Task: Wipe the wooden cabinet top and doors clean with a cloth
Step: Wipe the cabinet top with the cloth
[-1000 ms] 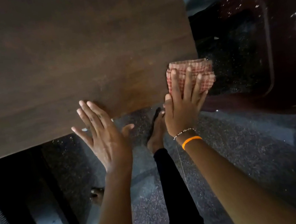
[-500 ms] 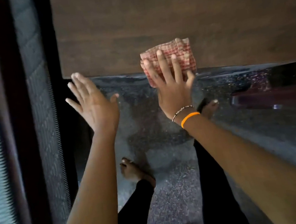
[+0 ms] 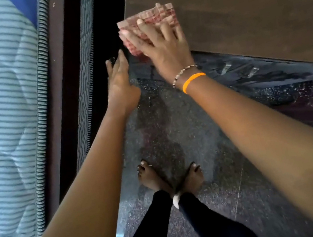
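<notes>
A dark brown wooden cabinet surface (image 3: 237, 13) fills the upper right. A folded red-and-white checked cloth (image 3: 148, 19) lies at its lower left corner. My right hand (image 3: 162, 43), with a bead bracelet and an orange band at the wrist, presses the cloth flat against the wood with straight, spread fingers. My left hand (image 3: 120, 83) hovers just left of and below that corner, fingers straight and together, holding nothing; whether it touches the cabinet edge cannot be told.
A bed with striped blue-grey bedding (image 3: 2, 122) and a patterned mattress edge (image 3: 82, 72) runs along the left, with a dark gap beside the cabinet. The speckled dark floor (image 3: 174, 136) lies below, my bare feet (image 3: 171, 177) standing on it.
My right hand has slid the cloth leftward along the lower edge to the left corner. My left hand has moved off the wood to beside that corner. The view swung left.
</notes>
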`<state>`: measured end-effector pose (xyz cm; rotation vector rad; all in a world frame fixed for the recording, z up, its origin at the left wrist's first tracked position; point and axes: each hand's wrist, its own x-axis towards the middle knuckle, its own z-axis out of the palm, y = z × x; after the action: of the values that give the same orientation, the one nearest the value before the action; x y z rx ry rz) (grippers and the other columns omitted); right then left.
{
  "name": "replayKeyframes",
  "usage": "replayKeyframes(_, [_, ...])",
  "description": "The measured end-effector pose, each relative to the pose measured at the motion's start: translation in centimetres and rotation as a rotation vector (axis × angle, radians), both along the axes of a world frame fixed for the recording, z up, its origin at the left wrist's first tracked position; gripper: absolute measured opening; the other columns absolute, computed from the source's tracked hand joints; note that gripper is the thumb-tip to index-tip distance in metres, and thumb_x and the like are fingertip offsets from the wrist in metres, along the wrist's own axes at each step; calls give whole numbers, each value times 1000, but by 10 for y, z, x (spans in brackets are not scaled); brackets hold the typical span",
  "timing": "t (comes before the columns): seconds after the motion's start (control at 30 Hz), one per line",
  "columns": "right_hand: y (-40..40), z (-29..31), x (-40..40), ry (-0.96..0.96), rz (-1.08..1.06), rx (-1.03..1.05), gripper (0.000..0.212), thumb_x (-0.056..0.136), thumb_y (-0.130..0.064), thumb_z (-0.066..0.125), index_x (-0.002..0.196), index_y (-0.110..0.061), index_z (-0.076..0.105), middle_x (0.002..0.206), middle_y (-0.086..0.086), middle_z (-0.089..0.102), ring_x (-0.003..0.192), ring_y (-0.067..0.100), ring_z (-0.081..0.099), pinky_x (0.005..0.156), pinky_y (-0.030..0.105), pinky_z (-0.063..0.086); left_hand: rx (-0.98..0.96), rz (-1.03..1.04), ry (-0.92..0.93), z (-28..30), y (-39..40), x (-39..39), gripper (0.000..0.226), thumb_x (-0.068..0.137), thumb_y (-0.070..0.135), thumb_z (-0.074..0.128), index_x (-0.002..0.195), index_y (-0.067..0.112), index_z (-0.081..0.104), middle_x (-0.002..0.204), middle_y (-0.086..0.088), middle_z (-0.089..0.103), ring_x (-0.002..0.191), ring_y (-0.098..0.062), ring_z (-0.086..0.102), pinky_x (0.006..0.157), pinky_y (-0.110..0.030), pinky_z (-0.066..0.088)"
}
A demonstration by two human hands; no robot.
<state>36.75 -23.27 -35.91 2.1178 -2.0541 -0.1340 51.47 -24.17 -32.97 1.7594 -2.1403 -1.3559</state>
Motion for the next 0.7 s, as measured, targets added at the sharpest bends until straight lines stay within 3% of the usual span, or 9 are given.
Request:
replayKeyframes(0.07, [21,-7,-22,17,10,-85,61,81,-19,58,134,-45,41,132,-13,56,100,19,58,74,30,49,-2,38,42,1,-1,-6,81,79,-16,35,149,9,1,157,-9,8,144,-27,-10,111,-23,-1])
replayKeyframes(0.2, [89,-20,-91,24,-69,-220,63,84,-15,59,138,-40,37,134,-8,53,95,22,38,75,36,45,8,114,116,-4,4,-14,82,81,-18,29,149,15,-2,158,-6,3,145,-20,-8,107,-15,0])
replayKeyframes(0.3, [102,-20,-120,44,12,-230,63,82,-14,61,138,-34,38,133,-3,48,91,26,35,73,42,45,-4,136,169,-17,8,-13,87,76,-20,30,149,15,-3,158,-5,2,145,-18,-4,109,-19,-2])
replayKeyframes(0.4, [87,-24,-108,90,36,-312,61,82,-17,60,138,-32,38,130,-2,48,89,26,35,73,40,45,-52,161,291,-30,7,-10,89,72,-23,32,149,10,3,157,-7,6,145,-17,2,119,-29,4])
replayKeyframes(0.5, [62,-37,-76,163,66,-409,57,82,-19,57,135,-35,42,124,-5,60,86,25,37,70,35,45,-149,129,368,-48,9,-3,82,73,-17,36,148,4,10,155,-8,13,142,-9,8,118,-24,7])
replayKeyframes(0.6, [20,-41,-29,163,143,-547,51,82,-21,58,129,-38,50,116,-9,66,85,22,37,68,35,34,-197,108,511,-62,6,1,79,69,-9,36,146,-2,16,153,-9,19,138,-2,15,118,-28,13])
replayKeyframes(0.7, [-13,-50,3,98,162,-635,44,85,-22,57,127,-36,54,113,-8,67,83,22,36,67,37,28,-183,178,625,-75,-2,1,83,64,-15,37,144,1,22,146,3,23,131,11,21,116,-24,18])
